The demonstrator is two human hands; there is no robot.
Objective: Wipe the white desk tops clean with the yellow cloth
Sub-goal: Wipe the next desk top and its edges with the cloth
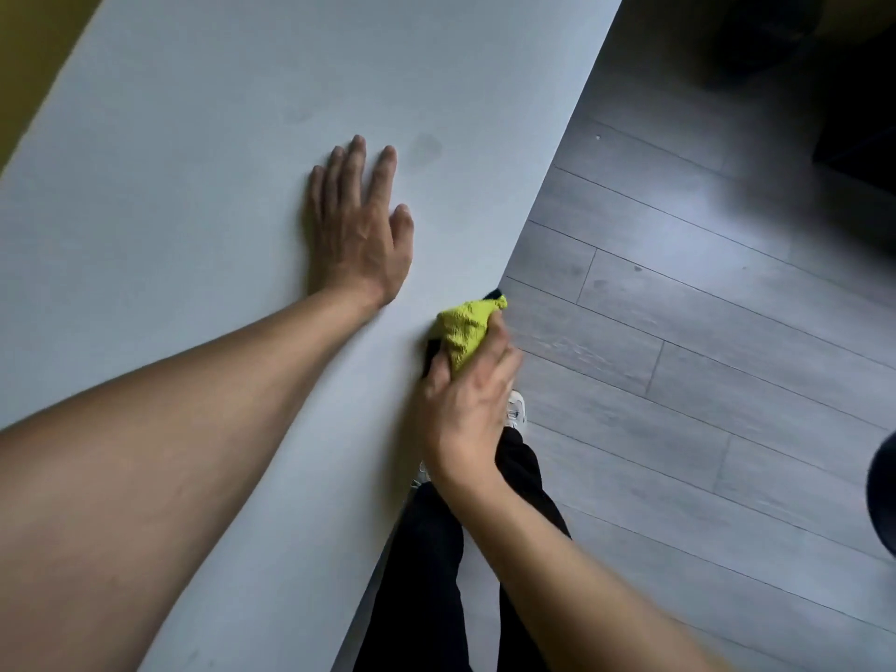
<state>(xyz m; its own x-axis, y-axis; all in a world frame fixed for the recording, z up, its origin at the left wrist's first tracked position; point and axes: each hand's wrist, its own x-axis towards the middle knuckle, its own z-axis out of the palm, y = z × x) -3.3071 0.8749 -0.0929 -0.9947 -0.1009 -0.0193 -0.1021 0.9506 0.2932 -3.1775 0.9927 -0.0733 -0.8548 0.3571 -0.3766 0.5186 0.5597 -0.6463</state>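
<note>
The white desk top (203, 196) fills the left and middle of the head view, its right edge running diagonally down to the lower middle. My left hand (361, 225) lies flat on it, palm down, fingers spread. My right hand (468, 400) grips the bunched yellow cloth (468, 327) at the desk's right edge, with something dark showing beside the cloth. Faint grey smudges (426, 147) mark the surface beyond my left hand.
Grey wood-plank floor (703, 332) lies right of the desk. My legs in black trousers (436, 574) and a white shoe (516, 412) stand against the desk edge. Dark furniture (853, 89) sits at the top right, and a dark round object (885, 497) at the right border.
</note>
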